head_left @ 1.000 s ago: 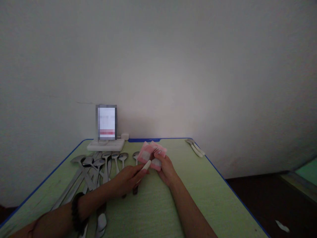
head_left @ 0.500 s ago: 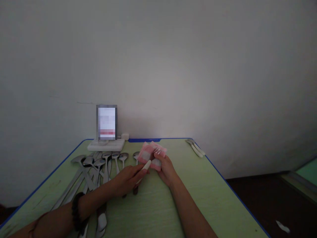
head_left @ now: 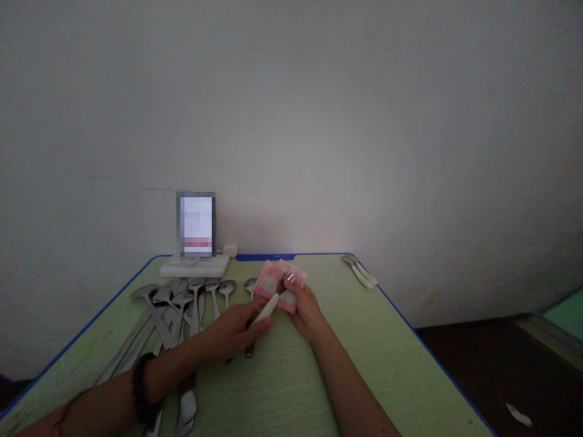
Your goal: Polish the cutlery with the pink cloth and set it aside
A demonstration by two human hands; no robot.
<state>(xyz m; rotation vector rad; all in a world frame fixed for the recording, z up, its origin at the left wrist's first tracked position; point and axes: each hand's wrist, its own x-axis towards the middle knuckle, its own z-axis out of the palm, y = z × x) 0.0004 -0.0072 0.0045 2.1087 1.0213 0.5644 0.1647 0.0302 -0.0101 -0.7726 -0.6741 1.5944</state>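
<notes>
"What have you got hold of?"

"My left hand (head_left: 237,328) is curled around the white handle of a fork (head_left: 269,308). My right hand (head_left: 308,311) is bent around a pink checked cloth (head_left: 268,281), thumb beside the tines. The fork is between my hands, over the middle of the green table (head_left: 387,346)."

"What might go wrong?"

"The tines could snag a fold if I pulled at an angle, or prick my thumb if the cloth slid. I can't tell how firm my left grip is; a loose one would let the handle twist."

"And around you?"

"My left forearm crosses over the cutlery pile (head_left: 157,321) on the left; dipping it could shove pieces about. A lone spoon (head_left: 250,284) lies just beyond my left hand, easily knocked. The white-handled pair (head_left: 362,278), far right, is well apart, so safer."
</notes>
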